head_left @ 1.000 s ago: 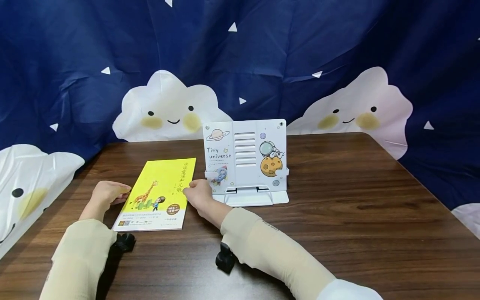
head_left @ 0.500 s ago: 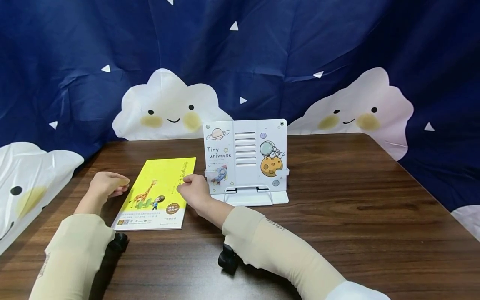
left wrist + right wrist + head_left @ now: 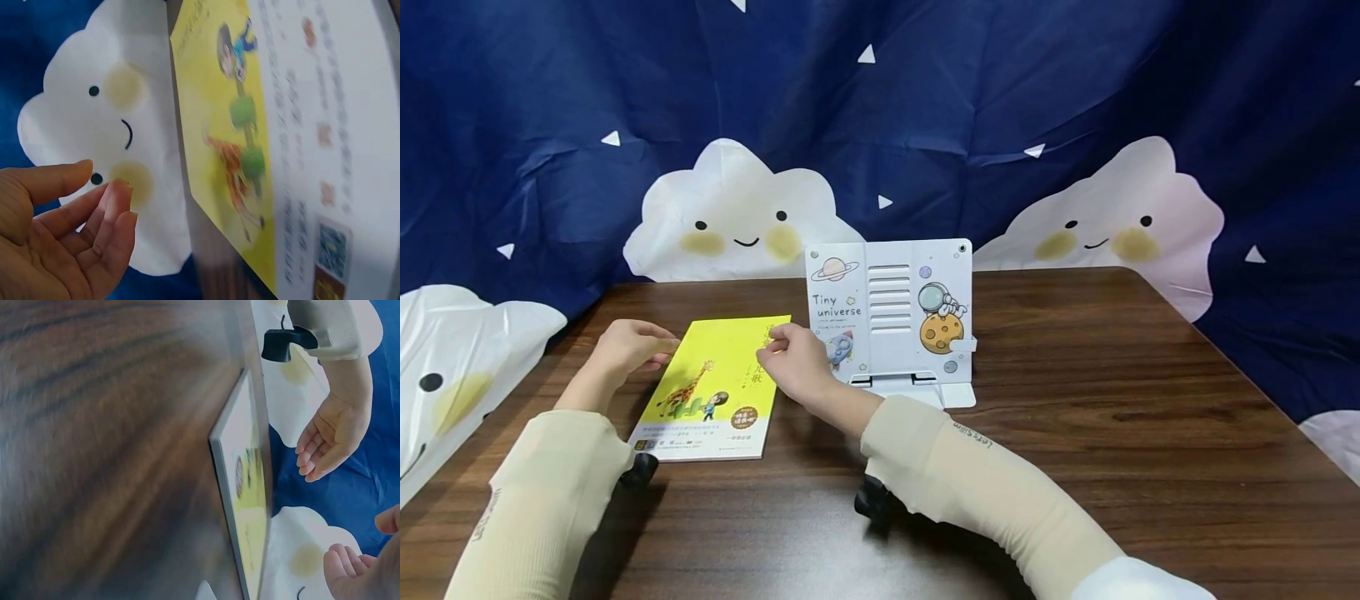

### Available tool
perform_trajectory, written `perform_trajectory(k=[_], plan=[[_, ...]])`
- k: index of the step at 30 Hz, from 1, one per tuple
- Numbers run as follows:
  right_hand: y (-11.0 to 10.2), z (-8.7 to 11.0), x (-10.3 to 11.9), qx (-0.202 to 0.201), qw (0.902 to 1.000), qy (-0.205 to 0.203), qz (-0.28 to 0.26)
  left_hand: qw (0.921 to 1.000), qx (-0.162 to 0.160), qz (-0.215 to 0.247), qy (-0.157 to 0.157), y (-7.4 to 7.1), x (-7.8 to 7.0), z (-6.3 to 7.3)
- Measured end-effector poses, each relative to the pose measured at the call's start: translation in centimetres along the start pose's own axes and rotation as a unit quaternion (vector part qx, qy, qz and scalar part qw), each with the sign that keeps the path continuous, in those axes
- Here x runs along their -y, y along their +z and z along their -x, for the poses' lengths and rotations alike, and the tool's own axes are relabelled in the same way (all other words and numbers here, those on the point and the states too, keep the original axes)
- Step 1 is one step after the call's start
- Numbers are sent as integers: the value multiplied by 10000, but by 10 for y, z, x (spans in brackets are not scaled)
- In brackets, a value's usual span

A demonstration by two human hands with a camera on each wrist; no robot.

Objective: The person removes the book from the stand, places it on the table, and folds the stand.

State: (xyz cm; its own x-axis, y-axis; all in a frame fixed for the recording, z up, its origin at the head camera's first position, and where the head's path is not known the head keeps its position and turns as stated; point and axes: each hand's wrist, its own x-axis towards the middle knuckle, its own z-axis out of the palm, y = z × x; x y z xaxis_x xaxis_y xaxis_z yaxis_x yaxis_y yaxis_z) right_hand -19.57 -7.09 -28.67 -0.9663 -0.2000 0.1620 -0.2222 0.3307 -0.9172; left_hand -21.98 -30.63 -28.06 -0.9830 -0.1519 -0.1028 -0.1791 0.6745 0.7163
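Observation:
A yellow-covered children's book (image 3: 715, 358) with a giraffe and a child printed on it lies flat on the table, front cover up. My left hand (image 3: 628, 348) hovers by the book's left edge; the left wrist view shows its thumb and bent fingers (image 3: 115, 206) apart with nothing between them. My right hand (image 3: 801, 362) is over the book's upper right edge, its thumb and fingertips overlapping the cover's title. In the right wrist view both hands hang above the book, fingers loosely curved, holding nothing.
A white metal book stand (image 3: 889, 350) with planet and astronaut prints stands upright just right of the book; my right hand hides its left clip. Behind the brown wooden table (image 3: 1097, 400) hangs a blue curtain (image 3: 940, 108) with clouds.
Both hands have come up off the book's side edges and shifted toward its far end. The right hand now covers part of the title. The book has stayed in about the same place.

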Motion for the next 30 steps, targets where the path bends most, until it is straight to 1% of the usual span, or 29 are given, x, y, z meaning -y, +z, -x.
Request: perform_trajectory(k=[2, 6, 12, 16, 20, 23, 27, 30], plan=[[-6, -1, 2, 29, 9999, -103, 31, 10000, 51, -10, 66, 2, -2, -2], [-18, -4, 5, 50, 9998, -203, 24, 9994, 180, -70, 304, 6, -10, -2], [-35, -8, 3, 60, 9996, -257, -44, 9971, 275, -207, 682, 11, -30, 9], [-45, -11, 0, 38, 9994, -299, -166, 9954, 346, -205, 867, 15, -39, 10], [-55, -15, -5, -72, 9989, -427, -204, 9945, 353, -147, 975, 20, -45, 10], [-64, -18, -9, -179, 9985, -503, -75, 9943, 341, -120, 1005, 23, -49, 11], [-77, -20, -13, -342, 9982, -493, 86, 9940, 287, -75, 1056, 26, -51, 12], [-86, -19, -16, -413, 9980, -477, 39, 9937, 263, 46, 1089, 30, -52, 12]])
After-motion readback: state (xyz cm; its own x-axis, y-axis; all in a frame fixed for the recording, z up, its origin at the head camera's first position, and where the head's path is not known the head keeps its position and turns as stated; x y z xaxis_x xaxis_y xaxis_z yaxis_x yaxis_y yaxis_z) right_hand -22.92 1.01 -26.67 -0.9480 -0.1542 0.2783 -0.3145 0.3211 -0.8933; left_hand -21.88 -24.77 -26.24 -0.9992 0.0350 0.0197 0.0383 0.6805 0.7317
